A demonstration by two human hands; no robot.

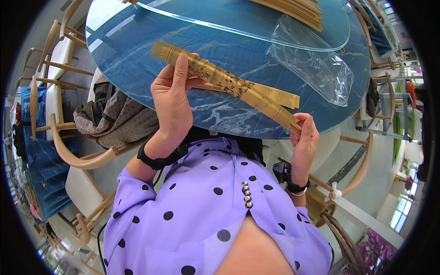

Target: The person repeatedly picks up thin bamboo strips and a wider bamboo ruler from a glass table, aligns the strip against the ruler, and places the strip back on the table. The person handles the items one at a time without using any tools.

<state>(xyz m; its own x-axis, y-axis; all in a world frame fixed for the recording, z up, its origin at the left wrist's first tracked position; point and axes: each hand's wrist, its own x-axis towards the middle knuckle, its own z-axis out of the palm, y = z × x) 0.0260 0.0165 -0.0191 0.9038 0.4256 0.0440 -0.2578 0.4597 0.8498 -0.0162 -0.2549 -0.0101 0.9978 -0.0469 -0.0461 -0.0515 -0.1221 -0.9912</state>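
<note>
A long, narrow gold paper sleeve (229, 85) with dark printing slants over the table's near edge, held between my two hands. My left hand (174, 94) pinches its upper left part, thumb on top. At the lower right end, my right hand (305, 137) grips the tip between thumb and fingers. Beneath it, crossing at a shallow angle, is a second gold sleeve (286, 98), partly covered by the first. Whether anything is inside the held sleeve I cannot tell.
The round table has a blue marbled cover (133, 59) and a glass turntable (215, 27). A stack of gold strips (298, 11) lies on the glass. Right of the hands is a crumpled clear plastic bag (316, 68). A patterned brown bag (114, 114) rests on a wooden chair (82, 160).
</note>
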